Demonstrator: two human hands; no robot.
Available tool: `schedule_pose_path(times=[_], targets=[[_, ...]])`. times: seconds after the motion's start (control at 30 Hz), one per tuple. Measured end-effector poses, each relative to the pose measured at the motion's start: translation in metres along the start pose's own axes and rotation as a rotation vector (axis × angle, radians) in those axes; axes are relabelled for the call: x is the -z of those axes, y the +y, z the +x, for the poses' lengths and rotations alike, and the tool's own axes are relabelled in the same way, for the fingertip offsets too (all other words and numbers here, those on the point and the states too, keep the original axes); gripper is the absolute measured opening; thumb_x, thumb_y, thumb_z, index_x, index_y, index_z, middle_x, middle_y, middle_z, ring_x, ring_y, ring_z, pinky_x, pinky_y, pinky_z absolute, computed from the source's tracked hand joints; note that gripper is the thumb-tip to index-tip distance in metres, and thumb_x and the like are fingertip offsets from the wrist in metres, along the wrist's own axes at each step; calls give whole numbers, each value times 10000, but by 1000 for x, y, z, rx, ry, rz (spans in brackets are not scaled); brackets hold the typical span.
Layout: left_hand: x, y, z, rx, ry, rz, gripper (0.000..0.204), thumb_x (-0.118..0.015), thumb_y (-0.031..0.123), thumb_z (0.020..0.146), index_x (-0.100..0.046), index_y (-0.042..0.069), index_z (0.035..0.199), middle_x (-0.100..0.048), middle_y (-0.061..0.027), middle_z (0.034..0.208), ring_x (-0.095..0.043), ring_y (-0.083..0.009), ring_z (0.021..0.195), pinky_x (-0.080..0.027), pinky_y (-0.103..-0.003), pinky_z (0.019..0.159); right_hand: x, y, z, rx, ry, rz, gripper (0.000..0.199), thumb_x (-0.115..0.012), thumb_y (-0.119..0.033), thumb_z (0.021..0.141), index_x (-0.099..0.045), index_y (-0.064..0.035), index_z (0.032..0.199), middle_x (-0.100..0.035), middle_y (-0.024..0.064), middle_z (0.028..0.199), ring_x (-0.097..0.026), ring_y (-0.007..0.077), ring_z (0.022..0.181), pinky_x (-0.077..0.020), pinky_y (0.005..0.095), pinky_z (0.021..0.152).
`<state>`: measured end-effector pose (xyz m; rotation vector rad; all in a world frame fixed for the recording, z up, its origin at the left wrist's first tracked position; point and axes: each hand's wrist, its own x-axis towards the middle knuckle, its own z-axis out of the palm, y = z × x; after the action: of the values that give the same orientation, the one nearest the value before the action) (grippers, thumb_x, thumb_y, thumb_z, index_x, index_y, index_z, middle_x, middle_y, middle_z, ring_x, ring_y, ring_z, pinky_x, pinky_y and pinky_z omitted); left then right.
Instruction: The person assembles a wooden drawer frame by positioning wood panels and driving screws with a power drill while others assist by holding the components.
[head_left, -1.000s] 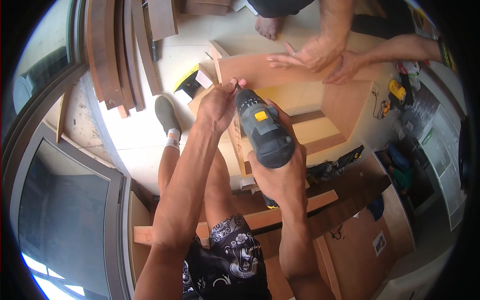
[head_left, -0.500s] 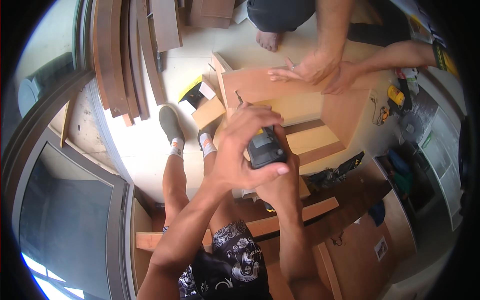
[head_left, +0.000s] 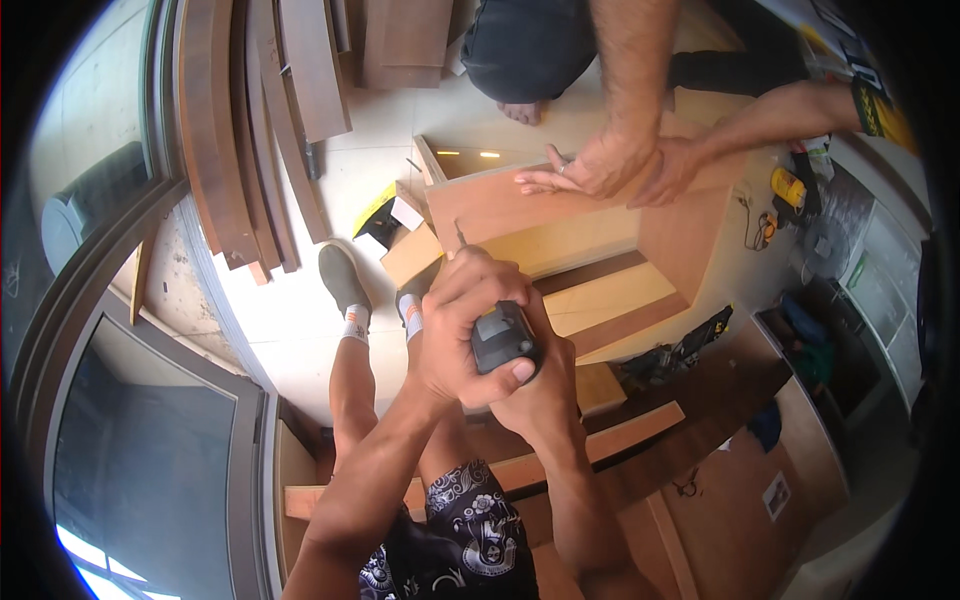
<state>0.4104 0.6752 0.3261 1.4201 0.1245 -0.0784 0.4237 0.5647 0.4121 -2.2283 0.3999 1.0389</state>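
Both of my hands are on a dark grey cordless drill (head_left: 505, 345). My left hand (head_left: 450, 325) wraps over its body, with the thumb across the rear end. Below and to the right, my right hand (head_left: 548, 390) grips the drill from underneath, its fingers mostly hidden. A thin bit (head_left: 460, 232) points away from me, close to the left end of a wooden panel (head_left: 480, 212); whether it touches the wood I cannot tell. That panel forms the upper side of an open wooden frame. Another person's two hands (head_left: 595, 170) press on the panel further right.
Long brown boards (head_left: 215, 130) lie at the far left beside a sliding door frame (head_left: 165, 110). A small open box (head_left: 412, 250) sits by my shoes. Wooden strips (head_left: 630, 430) and a dark cabinet panel lie close on my right. A yellow bottle (head_left: 788, 188) stands further right.
My hands and the drill have shifted a little left and nearer to me. The left hand's fingers curl more closely round the drill. The whole view has also moved slightly.
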Motion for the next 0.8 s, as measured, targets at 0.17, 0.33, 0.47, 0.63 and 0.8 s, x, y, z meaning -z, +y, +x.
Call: schedule_pose_path(times=[0.17, 0.33, 0.47, 0.63, 0.8], targets=[[1, -2, 2, 19, 11, -10, 648, -688, 563, 620, -670, -14, 916, -668, -205, 962, -632, -365, 937, -500, -461, 868, 1, -5, 6, -13, -13, -21, 696, -762, -218, 799, -446, -76, 1402, -719, 219, 895, -718, 459, 858, -578, 512, 733], [-2, -8, 3, -19, 3, 30, 651, -693, 569, 605, -680, -4, 915, -671, -188, 961, -636, -356, 921, -493, -451, 857, -1, 6, 8, -11, -21, 82, 702, -778, -215, 793, -443, -93, 1398, -722, 214, 910, -726, 450, 878, -590, 498, 734], [-2, -9, 4, -18, -8, 41, 669, -690, 591, 603, -686, -6, 905, -670, -184, 957, -637, -348, 913, -495, -445, 846, 2, 2, 8, -45, -34, 92, 720, -789, -231, 779, -445, -97, 1397, -716, 209, 910, -723, 454, 868, -588, 499, 725], [-1, -14, 1, -22, 46, -6, 694, -677, 616, 615, -675, -21, 889, -657, -198, 943, -635, -356, 909, -503, -454, 847, 1, 1, 12, -17, -44, 36, 689, -785, -182, 764, -460, -99, 1366, -713, 187, 928, -735, 420, 881, -578, 443, 739], [-1, -17, 4, -11, 52, -9, 709, -672, 629, 619, -672, -26, 889, -650, -202, 937, -636, -364, 911, -506, -466, 857, 2, -1, 18, -25, -64, 35, 702, -789, -142, 753, -454, -89, 1368, -712, 178, 932, -744, 397, 886, -578, 414, 746]])
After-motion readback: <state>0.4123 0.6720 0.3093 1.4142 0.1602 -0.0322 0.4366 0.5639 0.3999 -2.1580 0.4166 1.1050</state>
